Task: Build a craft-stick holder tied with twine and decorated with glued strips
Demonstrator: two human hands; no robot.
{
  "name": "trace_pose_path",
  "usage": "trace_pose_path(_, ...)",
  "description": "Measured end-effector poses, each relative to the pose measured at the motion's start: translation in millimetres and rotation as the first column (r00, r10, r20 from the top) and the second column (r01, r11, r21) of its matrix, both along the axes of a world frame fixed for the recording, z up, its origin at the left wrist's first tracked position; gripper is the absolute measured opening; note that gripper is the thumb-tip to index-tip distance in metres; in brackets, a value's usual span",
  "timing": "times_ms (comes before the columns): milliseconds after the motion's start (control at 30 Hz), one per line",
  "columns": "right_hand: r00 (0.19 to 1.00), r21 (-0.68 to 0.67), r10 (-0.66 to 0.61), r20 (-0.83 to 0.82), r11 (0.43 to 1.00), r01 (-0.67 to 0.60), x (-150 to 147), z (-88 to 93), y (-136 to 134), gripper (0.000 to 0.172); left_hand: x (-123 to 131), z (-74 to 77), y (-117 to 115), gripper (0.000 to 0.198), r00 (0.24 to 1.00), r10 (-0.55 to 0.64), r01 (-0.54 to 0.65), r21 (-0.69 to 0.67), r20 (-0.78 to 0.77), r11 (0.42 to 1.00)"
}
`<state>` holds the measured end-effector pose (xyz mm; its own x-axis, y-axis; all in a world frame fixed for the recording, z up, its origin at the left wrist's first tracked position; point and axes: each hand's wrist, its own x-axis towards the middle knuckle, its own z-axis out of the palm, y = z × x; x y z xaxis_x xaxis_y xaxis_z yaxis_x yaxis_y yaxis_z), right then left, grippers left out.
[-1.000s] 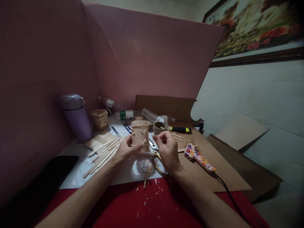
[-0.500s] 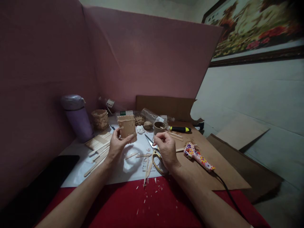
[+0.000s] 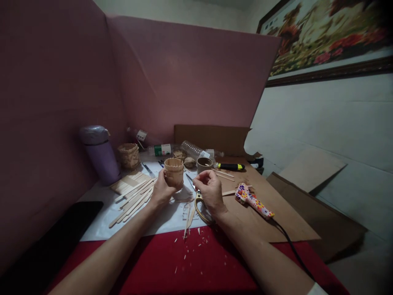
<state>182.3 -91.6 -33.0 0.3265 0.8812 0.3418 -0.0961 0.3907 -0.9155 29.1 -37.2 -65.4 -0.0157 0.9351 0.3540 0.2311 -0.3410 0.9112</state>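
My left hand [image 3: 161, 192] grips a small cup made of wooden craft sticks [image 3: 173, 172], held upright just above the white sheet [image 3: 101, 227]. My right hand [image 3: 209, 190] is beside it, fingers pinched together on something too small to make out. Under that hand lie gold-handled scissors [image 3: 199, 207]. Loose wooden sticks [image 3: 133, 200] lie to the left of my left hand.
A flowered glue gun [image 3: 252, 200] with a black cord lies on brown cardboard at right. Further back are a purple flask [image 3: 100, 153], a woven basket [image 3: 129, 155], plastic bottles, a tape roll [image 3: 204, 164] and a yellow-black cutter [image 3: 231, 166]. Pink boards wall the left and back. Wood chips litter the red cloth.
My left hand swung the stick cup out to the left and tilted it, then brought it back toward the centre, upright and lower. My right hand stayed pinched near the scissors.
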Motion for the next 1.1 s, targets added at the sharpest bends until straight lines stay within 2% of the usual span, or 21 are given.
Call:
trace_pose_path(200,0.999,-0.025,0.050,-0.001,0.998,-0.050,0.1,-2.7,1.0,0.018,-1.9,4.7,-7.3,0.081,0.987,-0.131,0.128,0.041,0.095,0.991)
trace_pose_path(267,0.999,-0.010,0.050,0.010,0.999,-0.050,1.6,-5.0,2.6,0.021,-5.8,6.8,-9.4,0.082,0.990,-0.062,0.061,0.008,0.130,0.998)
trace_pose_path(333,0.998,0.004,0.066,0.000,0.998,-0.066,2.2,-6.6,3.4,0.023,-10.3,10.1,-12.6,0.081,0.987,0.069,-0.071,0.006,0.145,0.997)
trace_pose_path(433,0.990,0.006,0.136,-0.038,0.991,-0.136,0.0,-5.9,1.5,0.026,-14.2,18.2,-21.7,0.071,0.971,0.196,-0.220,0.188,0.136,0.957)
trace_pose_path(500,0.974,-0.001,0.214,-0.078,0.977,-0.215,-3.0,-3.4,-2.5,0.029,-13.0,24.4,-31.0,0.055,0.973,0.228,-0.228,0.380,0.048,0.897)
trace_pose_path(567,0.932,-0.012,0.326,-0.162,0.943,-0.332,-6.0,-0.3,-7.7,0.032,-8.2,29.6,-41.7,0.026,0.977,0.191,-0.117,0.505,-0.097,0.855)
trace_pose_path(600,0.902,-0.015,0.376,-0.210,0.922,-0.388,-7.3,1.0,-10.4,0.032,-4.8,31.5,-47.1,0.016,0.973,0.168,-0.056,0.549,-0.157,0.834)
trace_pose_path(633,0.874,-0.016,0.416,-0.252,0.901,-0.434,-8.3,1.8,-12.7,0.032,-1.1,32.9,-52.2,0.014,0.971,0.146,-0.012,0.573,-0.189,0.819)
trace_pose_path(700,0.842,-0.019,0.454,-0.291,0.877,-0.480,-9.5,1.7,-15.8,0.031,6.2,34.0,-60.4,0.013,0.966,0.073,0.082,0.560,-0.249,0.824)
trace_pose_path(867,0.850,-0.018,0.474,-0.228,0.871,-0.491,-10.6,-3.8,-15.7,0.028,12.8,31.1,-66.5,0.010,0.961,0.012,0.119,0.451,-0.277,0.884)
trace_pose_path(1100,0.936,-0.039,0.349,-0.048,0.936,-0.351,-11.6,-3.4,-17.4,0.026,9.2,31.1,-63.8,0.012,0.957,-0.093,0.185,0.335,-0.274,0.924)
